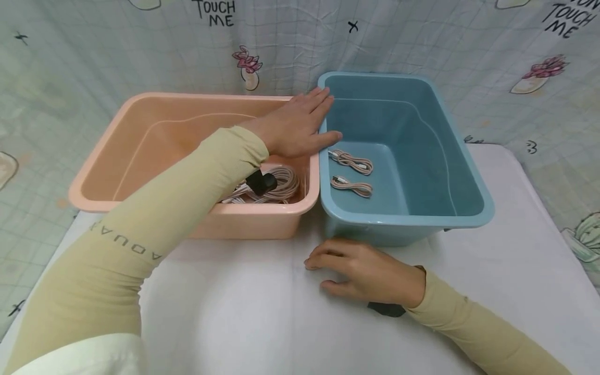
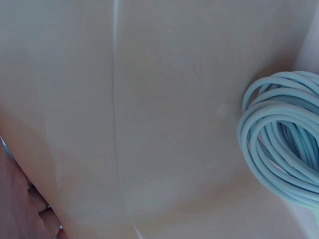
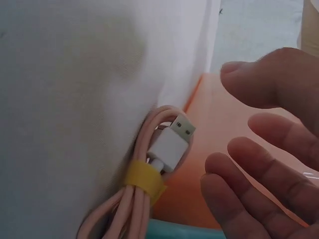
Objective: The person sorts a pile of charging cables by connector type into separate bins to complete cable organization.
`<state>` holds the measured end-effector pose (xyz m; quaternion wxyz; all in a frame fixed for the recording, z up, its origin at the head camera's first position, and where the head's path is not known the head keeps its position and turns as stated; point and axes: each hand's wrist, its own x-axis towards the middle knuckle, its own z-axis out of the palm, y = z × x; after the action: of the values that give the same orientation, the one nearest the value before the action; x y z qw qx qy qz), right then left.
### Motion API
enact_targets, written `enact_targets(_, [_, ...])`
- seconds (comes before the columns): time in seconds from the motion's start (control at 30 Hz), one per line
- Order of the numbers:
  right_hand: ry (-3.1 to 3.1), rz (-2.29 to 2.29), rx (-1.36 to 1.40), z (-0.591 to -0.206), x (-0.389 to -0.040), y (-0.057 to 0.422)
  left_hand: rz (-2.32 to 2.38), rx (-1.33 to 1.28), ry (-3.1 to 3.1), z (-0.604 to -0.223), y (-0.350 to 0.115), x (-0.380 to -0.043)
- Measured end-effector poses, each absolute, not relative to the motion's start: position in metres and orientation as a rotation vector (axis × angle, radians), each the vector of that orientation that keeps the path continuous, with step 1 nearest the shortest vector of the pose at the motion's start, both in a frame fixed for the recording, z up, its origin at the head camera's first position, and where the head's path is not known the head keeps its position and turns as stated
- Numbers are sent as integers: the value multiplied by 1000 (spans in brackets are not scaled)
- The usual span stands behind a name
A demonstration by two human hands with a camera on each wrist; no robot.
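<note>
My left hand (image 1: 300, 125) lies with straight fingers across the touching rims of the peach tub (image 1: 206, 208) and the blue tub (image 1: 408, 221). Below it, in the peach tub, are coiled cables (image 1: 287, 182); the left wrist view shows one coil (image 2: 279, 139) close up. My right hand (image 1: 370, 271) is low over the white cloth in front of the blue tub, fingers loosely bent and holding nothing. Beside those fingers, in the right wrist view, is a pink USB cable (image 3: 144, 204) bundled with a yellow tie; the hand hides it in the head view.
Two bundled cables, one (image 1: 352, 161) behind the other (image 1: 352, 187), lie on the blue tub's floor. A white cloth (image 1: 244, 302) covers the table. Behind the tubs hangs a printed curtain (image 1: 290, 47). A black wrist camera (image 1: 260, 182) sits under my left wrist.
</note>
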<state>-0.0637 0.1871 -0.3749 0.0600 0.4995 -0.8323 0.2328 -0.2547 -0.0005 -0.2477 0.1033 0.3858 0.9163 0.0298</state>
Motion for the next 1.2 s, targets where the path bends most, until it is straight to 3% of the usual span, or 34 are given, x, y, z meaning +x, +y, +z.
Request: enact_targets(1.2, [-2588,454,1476,-387,-66,194,104,1148,2707,-248,1,-255])
